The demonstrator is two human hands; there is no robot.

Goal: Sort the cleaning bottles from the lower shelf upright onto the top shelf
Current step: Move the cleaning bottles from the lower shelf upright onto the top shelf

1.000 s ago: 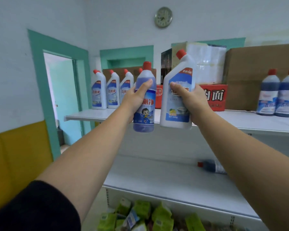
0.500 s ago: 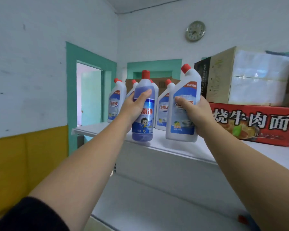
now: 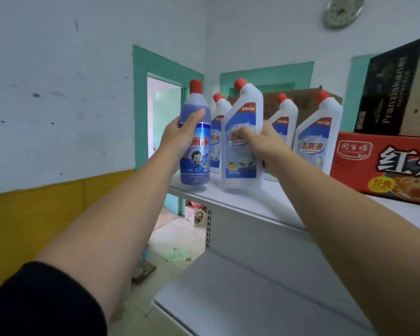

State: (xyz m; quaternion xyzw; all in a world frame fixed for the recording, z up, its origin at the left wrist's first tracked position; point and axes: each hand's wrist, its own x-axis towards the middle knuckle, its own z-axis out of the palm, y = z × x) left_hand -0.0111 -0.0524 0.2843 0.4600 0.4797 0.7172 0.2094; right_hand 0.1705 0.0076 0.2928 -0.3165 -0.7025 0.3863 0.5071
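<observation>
The left hand (image 3: 180, 137) was wrapped round a blue translucent red-capped plastic bottle (image 3: 195, 163), upright at the white top shelf's (image 3: 252, 204) left end. The right hand (image 3: 267, 146) gripped a white angled-neck plastic bottle (image 3: 240, 168), its base at the shelf. Three similar white bottles (image 3: 310, 141) stood behind. Both placements were judged nearly complete, with release outstanding.

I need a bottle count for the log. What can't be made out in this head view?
Head view:
- Rear white bottles: partly hidden by the blue bottle, the held white bottle and the right hand; count uncertain.
- Lower shelf: right arm and frame edge cover much; any remaining bottles unseen.
- Red carton: cut off by the right edge.
</observation>
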